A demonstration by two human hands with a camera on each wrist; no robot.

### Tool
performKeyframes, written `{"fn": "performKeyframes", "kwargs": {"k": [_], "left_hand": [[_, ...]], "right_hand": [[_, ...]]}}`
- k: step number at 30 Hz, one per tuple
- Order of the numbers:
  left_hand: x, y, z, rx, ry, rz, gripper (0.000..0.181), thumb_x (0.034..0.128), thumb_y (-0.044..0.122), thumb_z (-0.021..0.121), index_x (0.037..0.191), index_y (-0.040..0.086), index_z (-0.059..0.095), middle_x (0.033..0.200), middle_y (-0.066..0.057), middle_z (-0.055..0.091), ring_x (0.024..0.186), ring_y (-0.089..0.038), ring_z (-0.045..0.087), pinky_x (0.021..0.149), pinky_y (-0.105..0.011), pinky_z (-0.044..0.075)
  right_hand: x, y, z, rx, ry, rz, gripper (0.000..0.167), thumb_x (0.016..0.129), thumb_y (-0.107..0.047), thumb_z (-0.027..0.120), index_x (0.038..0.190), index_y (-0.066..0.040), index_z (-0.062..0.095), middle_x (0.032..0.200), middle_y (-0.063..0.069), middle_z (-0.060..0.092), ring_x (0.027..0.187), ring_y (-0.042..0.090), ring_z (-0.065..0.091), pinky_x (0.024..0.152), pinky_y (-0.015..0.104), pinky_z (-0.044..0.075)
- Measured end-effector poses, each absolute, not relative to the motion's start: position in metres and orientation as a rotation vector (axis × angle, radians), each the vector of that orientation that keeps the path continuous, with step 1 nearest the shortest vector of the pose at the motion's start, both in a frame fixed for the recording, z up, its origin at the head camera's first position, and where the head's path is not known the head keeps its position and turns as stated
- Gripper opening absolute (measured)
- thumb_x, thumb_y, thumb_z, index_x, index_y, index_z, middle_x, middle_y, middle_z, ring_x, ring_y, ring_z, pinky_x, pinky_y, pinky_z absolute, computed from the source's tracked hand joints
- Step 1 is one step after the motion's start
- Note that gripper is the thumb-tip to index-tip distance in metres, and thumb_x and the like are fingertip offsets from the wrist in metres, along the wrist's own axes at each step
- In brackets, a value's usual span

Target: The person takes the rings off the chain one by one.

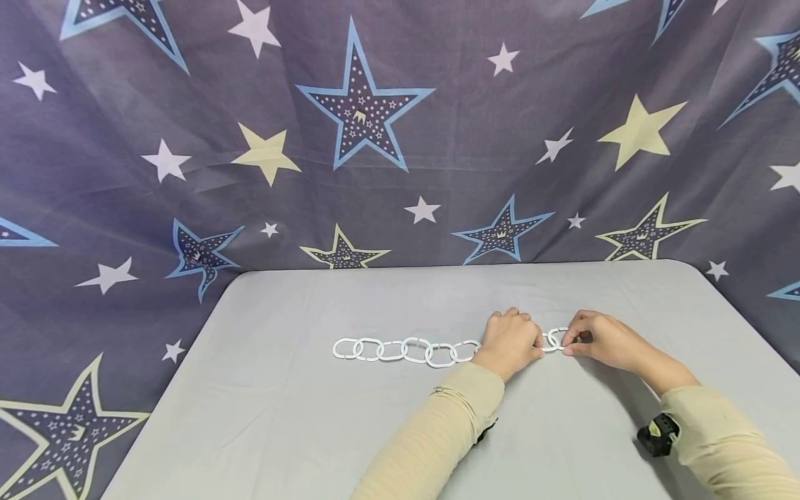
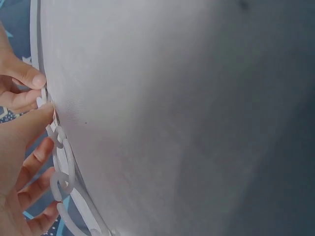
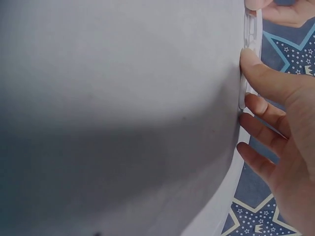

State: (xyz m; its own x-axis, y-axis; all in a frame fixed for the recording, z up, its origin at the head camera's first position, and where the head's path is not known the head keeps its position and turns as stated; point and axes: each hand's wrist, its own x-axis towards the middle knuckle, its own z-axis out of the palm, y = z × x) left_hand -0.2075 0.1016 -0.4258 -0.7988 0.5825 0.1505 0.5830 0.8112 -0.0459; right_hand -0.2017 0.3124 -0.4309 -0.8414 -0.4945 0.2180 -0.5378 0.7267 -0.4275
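Note:
A chain of white plastic links (image 1: 429,354) lies across the table from left to right. Over its right part is my left hand (image 1: 509,344), thumb and index finger pinching a link near that end and hiding part of the chain. My right hand (image 1: 603,340) pinches the end link (image 1: 553,340) between thumb and fingertips, close beside the left hand. In the left wrist view, open-sided links (image 2: 72,164) run past the left hand's other fingers. The right wrist view has the end link (image 3: 242,93) edge-on between thumb and index finger.
A pale grey cloth covers the table (image 1: 262,417), which has rounded far corners. Behind it hangs a dark curtain (image 1: 450,160) printed with stars. A black wrist device (image 1: 659,434) sits under the right sleeve.

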Motion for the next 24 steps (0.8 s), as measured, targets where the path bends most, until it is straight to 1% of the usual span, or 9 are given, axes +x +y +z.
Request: {"fn": "performKeyframes", "kwargs": {"k": [5,15,18,24], "left_hand": [[-0.209,0.101,-0.425,-0.911,-2.838,-0.006,0.009,0.0827,0.053,0.074,0.086,0.045,0.075,0.09,0.021,0.064,0.087,-0.002,0.052,0.07,-0.021,0.036],[-0.213,0.097,-0.426,-0.881,-2.842,-0.091,0.013,0.0843,0.049,0.073,0.096,0.045,0.076,0.093,0.022,0.066,0.085,-0.002,0.054,0.068,-0.021,0.037],[-0.215,0.093,-0.424,-0.875,-2.84,-0.138,0.012,0.085,0.046,0.073,0.096,0.044,0.076,0.091,0.022,0.066,0.082,-0.002,0.053,0.066,-0.02,0.036],[-0.217,0.084,-0.421,-0.865,-2.838,-0.262,0.009,0.0873,0.045,0.072,0.095,0.043,0.076,0.079,0.025,0.061,0.077,0.001,0.049,0.064,-0.019,0.034]], "right_hand": [[-0.2,0.312,-0.431,0.822,-2.849,0.758,0.015,0.078,-0.011,0.082,0.08,-0.022,0.072,0.083,-0.012,0.06,0.073,0.007,0.054,0.066,0.03,0.045],[-0.196,0.312,-0.43,0.736,-2.848,0.783,0.011,0.082,-0.016,0.08,0.082,-0.022,0.071,0.086,-0.013,0.061,0.076,0.004,0.052,0.068,0.033,0.046],[-0.194,0.311,-0.431,0.743,-2.805,0.768,0.013,0.082,-0.014,0.08,0.083,-0.023,0.07,0.086,-0.014,0.061,0.077,0.004,0.053,0.069,0.034,0.047],[-0.189,0.31,-0.431,0.731,-2.71,0.735,0.017,0.08,-0.005,0.08,0.085,-0.019,0.071,0.085,-0.013,0.062,0.077,0.005,0.057,0.069,0.032,0.05]]}}
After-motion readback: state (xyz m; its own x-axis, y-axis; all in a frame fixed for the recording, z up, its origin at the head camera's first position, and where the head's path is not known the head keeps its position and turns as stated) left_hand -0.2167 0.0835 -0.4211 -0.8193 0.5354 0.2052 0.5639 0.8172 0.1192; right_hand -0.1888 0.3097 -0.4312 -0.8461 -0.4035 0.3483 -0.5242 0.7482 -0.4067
